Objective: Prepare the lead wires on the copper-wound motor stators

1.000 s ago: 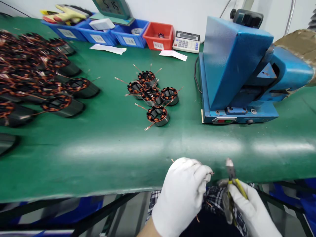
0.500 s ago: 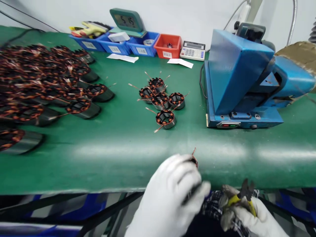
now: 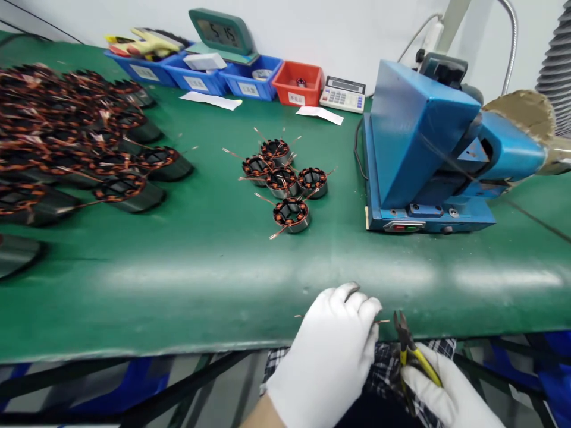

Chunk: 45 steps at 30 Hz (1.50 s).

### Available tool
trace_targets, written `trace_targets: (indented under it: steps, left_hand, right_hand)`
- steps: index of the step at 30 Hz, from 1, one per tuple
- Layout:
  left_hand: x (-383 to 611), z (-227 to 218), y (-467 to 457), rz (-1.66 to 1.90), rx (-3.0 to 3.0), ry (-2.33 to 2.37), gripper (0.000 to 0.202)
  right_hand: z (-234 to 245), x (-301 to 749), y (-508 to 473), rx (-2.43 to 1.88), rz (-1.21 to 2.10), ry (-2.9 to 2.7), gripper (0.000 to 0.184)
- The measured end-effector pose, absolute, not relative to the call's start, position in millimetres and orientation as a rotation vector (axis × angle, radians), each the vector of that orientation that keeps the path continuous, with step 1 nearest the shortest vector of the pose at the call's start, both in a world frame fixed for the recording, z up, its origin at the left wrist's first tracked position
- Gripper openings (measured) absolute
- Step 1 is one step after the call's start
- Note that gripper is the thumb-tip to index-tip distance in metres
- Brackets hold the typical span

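While clasping a stator in left hand, shows only wire ends at either side, body hidden beneath the hand. Grips pliers in right hand, tips parted, just right of one wire end. Has five more stators clustered on bench, beyond left hand and well clear of it; machine beyond right hand.

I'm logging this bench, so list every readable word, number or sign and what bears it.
"5 15": the digital clock.
"不良品": label on the red bin; small, so a likely reading.
Too small to read: labels on the blue bins, the calculator keys.
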<state>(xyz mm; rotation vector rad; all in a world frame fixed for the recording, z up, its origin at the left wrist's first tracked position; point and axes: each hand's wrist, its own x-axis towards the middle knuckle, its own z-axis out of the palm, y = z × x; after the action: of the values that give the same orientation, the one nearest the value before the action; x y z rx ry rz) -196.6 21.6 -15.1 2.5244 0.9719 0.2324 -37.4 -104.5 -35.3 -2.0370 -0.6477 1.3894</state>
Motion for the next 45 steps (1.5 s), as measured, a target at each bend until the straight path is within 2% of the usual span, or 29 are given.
trace_targets:
  steps: [8, 21, 26, 33, 36, 38, 42, 45]
  left_hand:
    - [-189, -18, 22, 0.059, 2.44, 1.009, 0.026]
    - [-190, -19, 23, 0.079, 2.43, 0.982, 0.027]
    - [-191, -20, 21, 0.11, 2.449, 0.996, 0.027]
    - [-193, -22, 20, 0.164, 2.457, 0.955, 0.023]
    - [-193, -23, 19, 0.255, 2.504, 0.955, 0.02]
    - [-197, -21, 17, 0.433, 2.516, 0.944, 0.017]
    - [-218, -13, 8, 0.821, 2.446, 0.985, 0.017]
    - [-232, -17, 2, 0.823, 2.534, 1.105, 0.023]
  right_hand:
    - [-26, -50, -86, -2.236, 1.382, -0.906, 0.052]
    - [-29, -57, -87, -2.454, 1.25, -1.227, 0.048]
    - [-43, -60, -95, -2.538, 1.059, -1.139, 0.049]
    - [-35, -5, -92, -2.341, 0.819, -1.137, 0.034]
    - [-32, 13, -85, -2.426, 0.445, -1.42, 0.032]
    - [-34, 18, -82, -2.43, 0.312, -1.511, 0.036]
    - [-37, 25, -79, -2.361, 0.419, -1.437, 0.043]
    - [-38, 37, -74, -2.32, 0.467, -1.441, 0.048]
